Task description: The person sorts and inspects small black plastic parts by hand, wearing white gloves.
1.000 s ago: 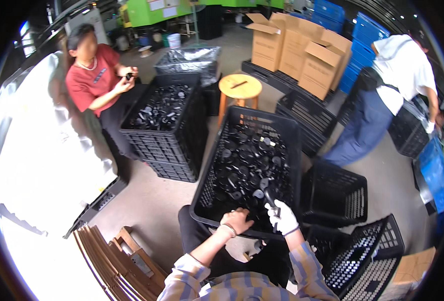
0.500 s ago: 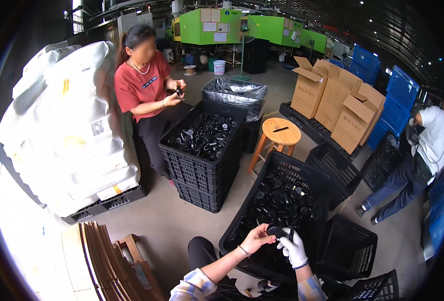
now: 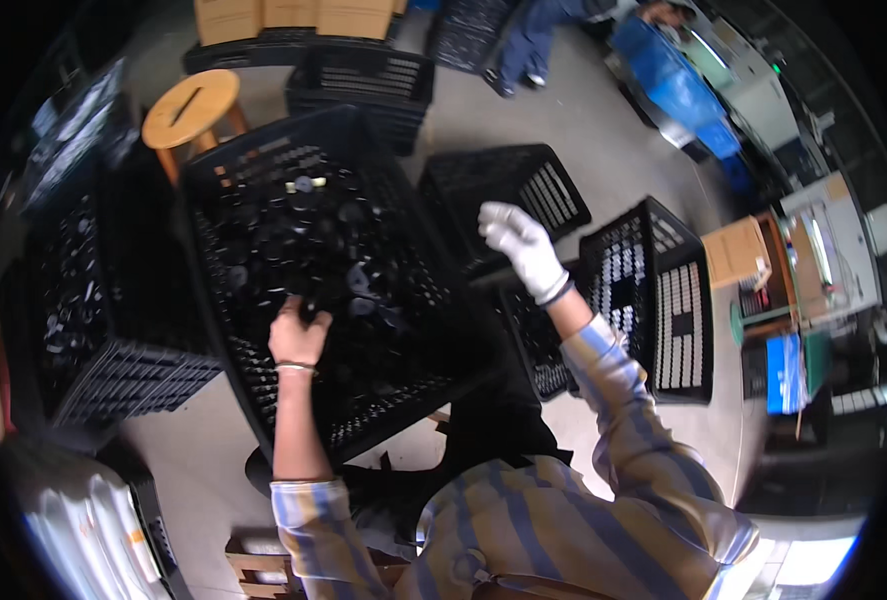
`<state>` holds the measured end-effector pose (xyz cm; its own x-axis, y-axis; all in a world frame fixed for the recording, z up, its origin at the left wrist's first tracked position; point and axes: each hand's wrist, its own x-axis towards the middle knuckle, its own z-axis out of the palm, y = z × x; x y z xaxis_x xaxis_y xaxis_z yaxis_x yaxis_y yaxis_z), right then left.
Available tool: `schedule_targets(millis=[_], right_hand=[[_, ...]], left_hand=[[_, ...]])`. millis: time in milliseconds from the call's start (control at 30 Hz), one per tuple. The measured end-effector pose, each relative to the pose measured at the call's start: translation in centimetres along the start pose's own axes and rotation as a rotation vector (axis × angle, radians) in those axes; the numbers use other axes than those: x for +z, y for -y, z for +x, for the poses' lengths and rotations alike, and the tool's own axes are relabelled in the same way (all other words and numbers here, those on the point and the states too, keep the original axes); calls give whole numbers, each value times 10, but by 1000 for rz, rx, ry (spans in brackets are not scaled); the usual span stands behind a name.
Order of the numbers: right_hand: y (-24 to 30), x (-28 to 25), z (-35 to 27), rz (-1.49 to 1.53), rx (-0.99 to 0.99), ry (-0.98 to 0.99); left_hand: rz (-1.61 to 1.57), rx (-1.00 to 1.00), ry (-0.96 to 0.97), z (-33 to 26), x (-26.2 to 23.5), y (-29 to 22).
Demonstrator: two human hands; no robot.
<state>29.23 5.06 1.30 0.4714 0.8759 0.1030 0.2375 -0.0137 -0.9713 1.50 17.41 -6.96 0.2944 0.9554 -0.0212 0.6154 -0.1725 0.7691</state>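
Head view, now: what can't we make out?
Head view:
Left hand: whether it grips anything, lost among dark parts.
Right hand: palm side, hidden by the hand itself.
Cardboard boxes: tops, cut off by upper edge.
Dark item on stool: too blurred to identify.

Wooden stool [image 3: 215, 94], dark strip [image 3: 186, 106] on its seat: beyond left hand [image 3: 298, 338], off to its left. Cardboard boxes [image 3: 293, 15] on black pallet [image 3: 248, 52], farther beyond same hand. Co-worker's blue trousers [image 3: 535, 38]: well ahead of right hand [image 3: 521, 248]; blue plastic sheet [image 3: 678, 75] farther right. Carton [image 3: 733, 255] right of that hand. White sacks [image 3: 91, 535], blurred, behind and left of left hand
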Motion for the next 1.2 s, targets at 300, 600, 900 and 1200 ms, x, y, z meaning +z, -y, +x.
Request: schedule_targets(millis=[300, 600, 900, 1200], right_hand=[[-239, -173, -117, 681, 733, -488], [-451, -166, -251, -1055, 705, 331], [-488, -113, -160, -413, 1161, -239], [-523, -115, -116, -374, 1341, -523]], left_hand=[[509, -227, 698, -13, 49, 92], [524, -134, 475, -60, 32, 34], [709, 296, 528, -161, 33, -25], [673, 165, 546, -147, 68, -36]])
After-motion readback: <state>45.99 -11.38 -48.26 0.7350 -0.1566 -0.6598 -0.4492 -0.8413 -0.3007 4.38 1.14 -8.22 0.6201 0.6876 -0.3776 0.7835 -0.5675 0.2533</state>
